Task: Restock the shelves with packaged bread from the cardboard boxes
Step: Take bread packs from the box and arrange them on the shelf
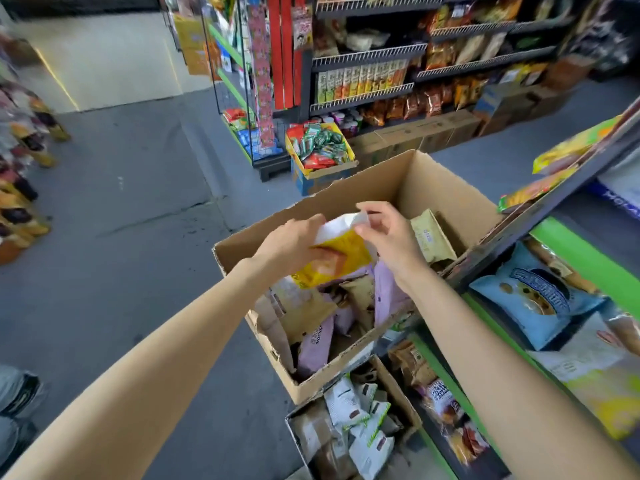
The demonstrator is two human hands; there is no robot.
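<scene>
Holding a yellow-and-white bread packet [341, 252] over the large cardboard box [446, 188], both hands met at frame centre. The left hand [291, 245] had its grip clamped on the packet's body, while the right hand [388, 233] pinched its white top edge. Beneath lay purple and tan packets [318, 341]. At four o'clock, the green-edged shelf [588, 258] carried a blue bag [533, 299]; at six o'clock sat a smaller box [398, 389].

**A small grocery shop aisle**

Wire-fronted shelves [367, 57] along the far wall carry rows of snack packets, with strips of sachets [260, 64] hanging beside them. Cardboard boxes [446, 192] of wrapped bread stand on the grey floor [121, 202] against a green-edged shelf [581, 258] of bagged goods. The blurred left edge probably holds more stock.
</scene>
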